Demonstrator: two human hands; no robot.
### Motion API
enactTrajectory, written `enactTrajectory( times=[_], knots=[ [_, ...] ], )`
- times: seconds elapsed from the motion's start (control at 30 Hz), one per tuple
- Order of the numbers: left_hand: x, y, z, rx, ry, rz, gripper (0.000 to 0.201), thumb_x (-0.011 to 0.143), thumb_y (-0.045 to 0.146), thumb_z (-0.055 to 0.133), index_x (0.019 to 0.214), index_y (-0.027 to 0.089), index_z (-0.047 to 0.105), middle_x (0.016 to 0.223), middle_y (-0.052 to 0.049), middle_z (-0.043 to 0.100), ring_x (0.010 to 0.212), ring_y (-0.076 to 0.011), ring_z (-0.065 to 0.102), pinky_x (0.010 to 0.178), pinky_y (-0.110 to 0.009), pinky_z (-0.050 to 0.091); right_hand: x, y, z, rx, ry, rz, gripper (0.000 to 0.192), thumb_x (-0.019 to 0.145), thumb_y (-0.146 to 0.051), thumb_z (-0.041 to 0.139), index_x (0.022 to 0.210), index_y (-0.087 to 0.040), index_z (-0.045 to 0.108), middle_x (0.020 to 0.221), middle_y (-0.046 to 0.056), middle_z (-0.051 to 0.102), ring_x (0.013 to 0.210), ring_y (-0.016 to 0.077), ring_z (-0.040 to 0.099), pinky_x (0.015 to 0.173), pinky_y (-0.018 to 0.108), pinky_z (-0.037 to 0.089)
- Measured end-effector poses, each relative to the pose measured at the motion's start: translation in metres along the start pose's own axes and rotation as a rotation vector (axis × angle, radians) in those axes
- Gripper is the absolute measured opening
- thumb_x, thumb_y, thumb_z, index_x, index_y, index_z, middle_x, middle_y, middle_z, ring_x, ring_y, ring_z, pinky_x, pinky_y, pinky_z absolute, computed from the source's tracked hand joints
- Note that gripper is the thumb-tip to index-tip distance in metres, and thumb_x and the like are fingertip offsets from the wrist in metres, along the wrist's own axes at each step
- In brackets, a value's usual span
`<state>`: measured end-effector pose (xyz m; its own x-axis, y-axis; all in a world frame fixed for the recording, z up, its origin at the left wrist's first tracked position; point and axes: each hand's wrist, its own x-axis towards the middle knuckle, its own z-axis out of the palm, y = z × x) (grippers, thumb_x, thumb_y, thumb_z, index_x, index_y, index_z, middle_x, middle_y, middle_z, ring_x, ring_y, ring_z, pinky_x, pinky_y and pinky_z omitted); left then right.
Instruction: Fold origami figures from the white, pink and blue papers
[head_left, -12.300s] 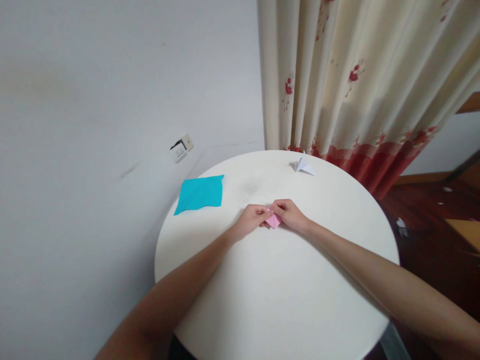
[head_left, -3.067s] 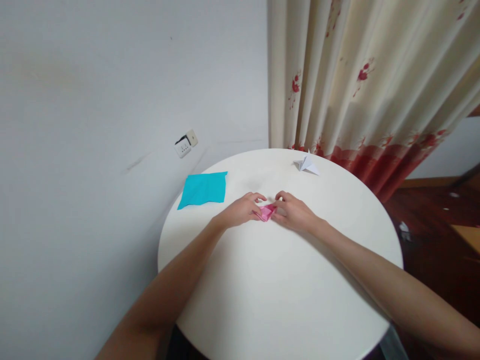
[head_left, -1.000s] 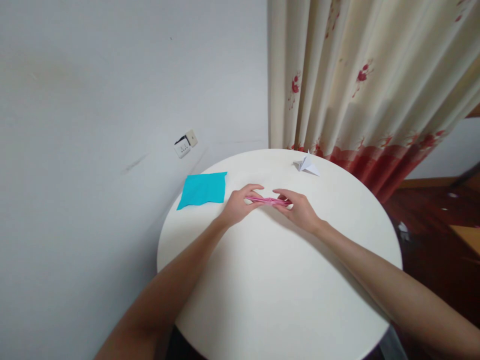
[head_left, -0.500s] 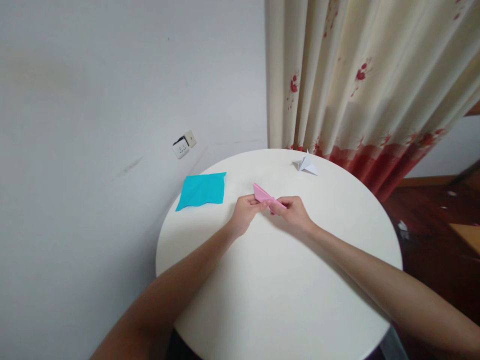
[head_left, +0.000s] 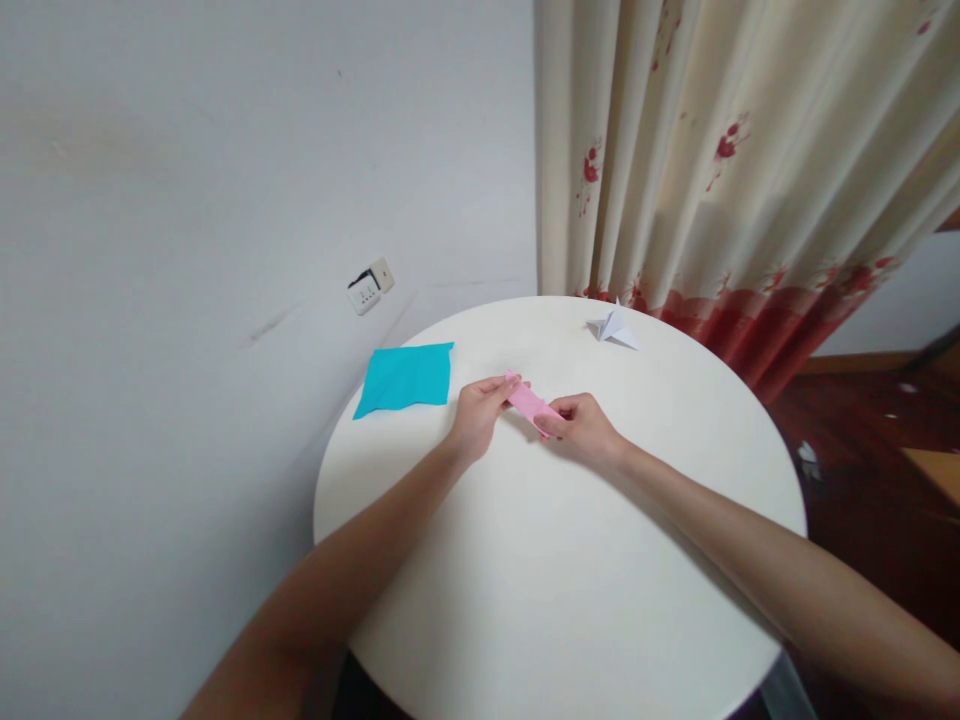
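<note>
A folded piece of pink paper (head_left: pixel 529 404) is stretched between both hands, a little above the round white table (head_left: pixel 555 580). My left hand (head_left: pixel 480 408) pinches its upper left end between thumb and fingers. At the lower right end, my right hand (head_left: pixel 579 424) grips it, thumb on top. The paper looks like a narrow strip slanting down to the right; the fingers hide its ends. Left of my left hand lies a flat sheet of blue paper (head_left: pixel 406 377). Beyond my right hand stands a folded white paper piece (head_left: pixel 615 326) with pointed tips.
A white wall with a socket (head_left: pixel 364 293) borders the table on the left. Behind the table hangs a cream curtain (head_left: pixel 645 150) with red flowers. Crumpled white scraps (head_left: pixel 808 457) lie on the dark floor to the right.
My left hand has shifted from the paper's middle to its upper left end. The pink paper has turned and now shows a broader flat face. My right hand has barely moved.
</note>
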<state>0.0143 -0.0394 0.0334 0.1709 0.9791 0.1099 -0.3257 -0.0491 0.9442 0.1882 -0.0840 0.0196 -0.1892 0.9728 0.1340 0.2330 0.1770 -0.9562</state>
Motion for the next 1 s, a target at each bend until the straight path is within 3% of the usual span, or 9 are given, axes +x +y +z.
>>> enactTrajectory(
  times=[0.13, 0.27, 0.33, 0.4, 0.57, 0.87, 1.0],
  knots=[
    [0.007, 0.002, -0.008, -0.08, 0.029, 0.002, 0.023, 0.071, 0.027, 0.081, 0.087, 0.012, 0.075, 0.094, -0.012, 0.075, 0.088, -0.0194, 0.066, 0.087, -0.034, 0.048, 0.0, 0.004, 0.0, 0.057, -0.029, 0.032, 0.034, 0.076, -0.043, 0.066, 0.063, -0.013, 0.07, 0.053, -0.001, 0.055, 0.05, 0.0088, 0.037, 0.05, 0.026, 0.024],
    [0.007, 0.002, -0.011, -0.188, -0.179, -0.119, 0.029, 0.083, 0.033, 0.072, 0.108, 0.018, 0.071, 0.114, -0.011, 0.071, 0.093, -0.0187, 0.065, 0.084, -0.033, 0.049, -0.002, 0.001, 0.0, 0.199, -0.088, 0.047, 0.039, 0.075, -0.049, 0.069, 0.063, -0.013, 0.069, 0.054, 0.001, 0.058, 0.05, 0.0085, 0.038, 0.051, 0.026, 0.026],
    [0.006, 0.0, -0.011, -0.227, -0.267, -0.147, 0.026, 0.086, 0.036, 0.069, 0.106, 0.019, 0.071, 0.117, -0.01, 0.07, 0.089, -0.0168, 0.064, 0.079, -0.03, 0.049, -0.003, -0.002, 0.0, 0.288, -0.114, 0.062, 0.04, 0.073, -0.052, 0.072, 0.064, -0.013, 0.068, 0.058, 0.002, 0.062, 0.051, 0.009, 0.042, 0.051, 0.025, 0.029],
    [0.004, 0.0, -0.012, -0.261, -0.31, -0.161, 0.025, 0.086, 0.038, 0.069, 0.102, 0.019, 0.072, 0.113, -0.008, 0.071, 0.079, -0.0137, 0.062, 0.069, -0.025, 0.048, -0.005, -0.004, 0.001, 0.35, -0.137, 0.083, 0.041, 0.072, -0.053, 0.074, 0.067, -0.013, 0.068, 0.06, 0.004, 0.064, 0.051, 0.0093, 0.045, 0.051, 0.025, 0.03],
    [-0.001, 0.002, -0.014, -0.295, -0.372, -0.247, 0.036, 0.084, 0.04, 0.071, 0.116, 0.022, 0.068, 0.112, -0.007, 0.07, 0.065, -0.0089, 0.056, 0.059, -0.021, 0.043, -0.006, -0.004, 0.002, 0.404, -0.198, 0.086, 0.042, 0.071, -0.054, 0.077, 0.07, -0.012, 0.069, 0.059, 0.004, 0.065, 0.05, 0.0093, 0.048, 0.049, 0.024, 0.029],
    [-0.001, 0.004, -0.013, -0.295, -0.306, -0.202, 0.025, 0.08, 0.035, 0.075, 0.097, 0.018, 0.069, 0.099, -0.003, 0.07, 0.071, -0.0116, 0.062, 0.059, -0.022, 0.047, -0.008, -0.013, 0.003, 0.431, -0.22, 0.094, 0.045, 0.07, -0.055, 0.078, 0.071, -0.012, 0.07, 0.061, 0.004, 0.066, 0.05, 0.0091, 0.051, 0.049, 0.023, 0.031],
    [-0.003, 0.004, -0.011, -0.268, -0.309, -0.203, 0.024, 0.08, 0.037, 0.075, 0.095, 0.019, 0.069, 0.099, -0.003, 0.07, 0.069, -0.0127, 0.061, 0.059, -0.025, 0.046, -0.008, -0.012, 0.003, 0.448, -0.242, 0.074, 0.047, 0.069, -0.057, 0.078, 0.078, -0.011, 0.073, 0.071, 0.007, 0.071, 0.06, 0.0128, 0.06, 0.058, 0.024, 0.042]
  ],
)
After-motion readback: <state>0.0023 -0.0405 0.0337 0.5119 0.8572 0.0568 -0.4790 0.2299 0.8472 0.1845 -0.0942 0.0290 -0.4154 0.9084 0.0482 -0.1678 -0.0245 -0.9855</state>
